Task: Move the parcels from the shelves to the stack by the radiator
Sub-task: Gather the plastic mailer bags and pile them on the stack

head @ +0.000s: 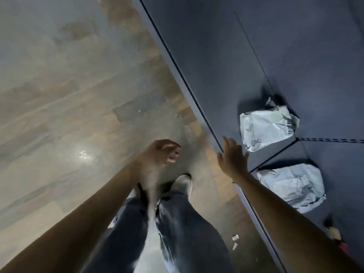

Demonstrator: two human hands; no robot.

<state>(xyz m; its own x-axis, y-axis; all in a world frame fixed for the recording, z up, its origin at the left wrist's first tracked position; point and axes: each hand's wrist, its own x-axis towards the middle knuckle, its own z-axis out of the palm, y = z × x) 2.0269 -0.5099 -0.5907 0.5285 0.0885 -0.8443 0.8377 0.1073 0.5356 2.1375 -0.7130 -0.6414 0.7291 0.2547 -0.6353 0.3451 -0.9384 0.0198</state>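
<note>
Reaching with spread fingers, the right hand (232, 156) nears the shelf (216, 56) edge; the nearest parcel (266, 129) (crumpled, slippery-looking) wants both hands. The left hand (161, 152) hangs loosely curled, empty.

No text can be read with certainty. The upper crumpled white plastic mailer parcel (267, 129), lying on the dark grey shelf surface (216, 56), carries dark printing: a round dotted mark near its lower left corner, a line of fine print along its left side, and a few larger characters at its right edge, all too blurred to make out.
</note>
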